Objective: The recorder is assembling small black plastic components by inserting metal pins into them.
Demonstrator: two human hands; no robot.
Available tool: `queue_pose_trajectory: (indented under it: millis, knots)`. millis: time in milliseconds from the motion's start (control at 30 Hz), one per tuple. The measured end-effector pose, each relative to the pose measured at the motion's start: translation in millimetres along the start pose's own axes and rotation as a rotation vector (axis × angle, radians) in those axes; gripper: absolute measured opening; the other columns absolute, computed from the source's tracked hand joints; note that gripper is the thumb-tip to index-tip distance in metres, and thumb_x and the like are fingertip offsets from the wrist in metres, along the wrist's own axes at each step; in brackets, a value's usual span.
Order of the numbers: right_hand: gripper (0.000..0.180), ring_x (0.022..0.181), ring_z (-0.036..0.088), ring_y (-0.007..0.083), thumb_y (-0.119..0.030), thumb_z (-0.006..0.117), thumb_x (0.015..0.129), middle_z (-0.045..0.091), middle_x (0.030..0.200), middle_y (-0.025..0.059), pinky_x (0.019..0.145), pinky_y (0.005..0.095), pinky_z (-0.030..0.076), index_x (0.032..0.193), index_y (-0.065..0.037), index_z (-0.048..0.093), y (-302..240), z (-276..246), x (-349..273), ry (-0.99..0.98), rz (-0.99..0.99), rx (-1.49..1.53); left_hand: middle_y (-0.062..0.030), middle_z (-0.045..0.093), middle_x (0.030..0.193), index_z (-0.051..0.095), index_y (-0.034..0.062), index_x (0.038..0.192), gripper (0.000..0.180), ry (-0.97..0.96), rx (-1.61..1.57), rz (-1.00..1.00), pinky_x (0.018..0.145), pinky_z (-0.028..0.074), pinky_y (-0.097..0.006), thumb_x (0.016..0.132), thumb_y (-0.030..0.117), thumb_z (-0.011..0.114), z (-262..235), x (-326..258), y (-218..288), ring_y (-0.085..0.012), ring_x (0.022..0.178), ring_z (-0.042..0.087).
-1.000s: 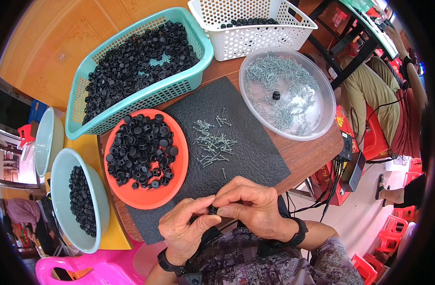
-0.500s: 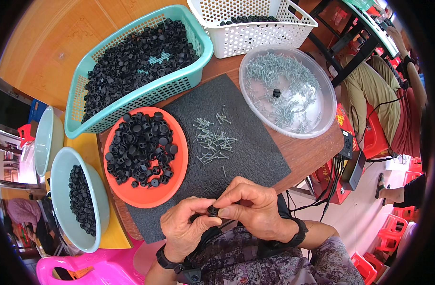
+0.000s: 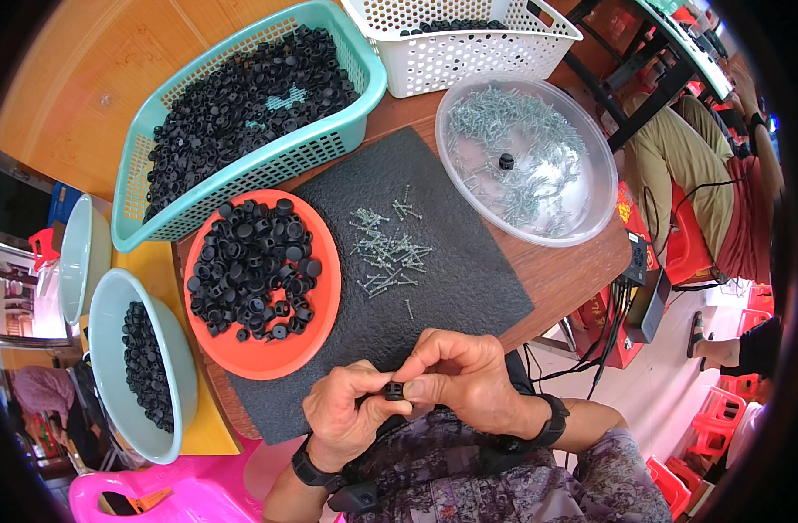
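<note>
Between my two hands, close to my body at the near edge of the black mat (image 3: 468, 279), is a small round black plastic part (image 3: 394, 391). My left hand (image 3: 346, 411) pinches it from the left, thumb and index finger on it. From the other side my right hand (image 3: 464, 385) grips it with thumb and fingertips. Whether a screw sits in it cannot be made out. Loose silver screws (image 3: 390, 254) lie scattered on the mat beyond my hands. On the left, an orange-red dish (image 3: 264, 364) holds many similar black parts (image 3: 258, 248).
A teal basket (image 3: 251, 199) full of black parts stands far left, a white basket (image 3: 468, 65) behind. A clear round tub (image 3: 601, 187) holds screws and one black part. Pale blue basins (image 3: 187, 375) stand left. A person (image 3: 686, 166) sits far right; cables (image 3: 612, 336) hang beside the table.
My hands have shifted slightly to the right, and the black part has turned between my fingers so more of its side shows. The whole view has moved a little.
</note>
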State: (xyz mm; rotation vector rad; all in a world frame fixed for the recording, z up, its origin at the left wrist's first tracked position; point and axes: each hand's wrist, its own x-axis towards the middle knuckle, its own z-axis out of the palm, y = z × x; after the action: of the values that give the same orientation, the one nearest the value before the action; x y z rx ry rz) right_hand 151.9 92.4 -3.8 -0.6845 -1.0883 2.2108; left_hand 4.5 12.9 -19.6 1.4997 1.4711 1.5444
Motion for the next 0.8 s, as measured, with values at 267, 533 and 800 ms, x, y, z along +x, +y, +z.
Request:
queue_pose_trajectory:
  millis: [267,533,800]
  knots:
    - [0.01,0.071,0.058,0.0062,0.007,0.062,0.082,0.06,0.082,0.0028,0.061,0.0202,0.048,0.09,0.002,0.063,1,0,-2,0.029,-0.01,-0.038,-0.0063,0.06,0.062,0.053,0.0016,0.086,0.033,-0.002,0.072,0.059,0.044,0.04,-0.023,0.074,0.021,0.076,0,0,-6,-0.0117,0.051,0.055]
    - [0.009,0.073,0.057,0.0065,0.005,0.063,0.082,0.056,0.084,0.0028,0.061,0.0202,0.047,0.091,0.003,0.064,-1,1,-3,0.032,-0.11,-0.228,-0.0059,0.058,0.06,0.053,0.0011,0.086,0.034,0.036,0.069,0.111,0.043,0.039,-0.023,0.075,0.023,0.076,4,2,-3,-0.0109,0.049,0.053]
    - [0.024,0.086,0.055,0.0111,-0.001,0.066,0.083,0.053,0.1,0.009,0.071,0.0236,0.049,0.105,0.005,0.058,-7,-3,-9,-0.125,-0.087,-0.207,-0.0074,0.06,0.074,0.051,-0.0015,0.091,0.04,0.025,0.039,-0.098,0.053,0.043,-0.022,0.072,0.022,0.078,-1,-15,2,-0.0116,0.067,0.055]
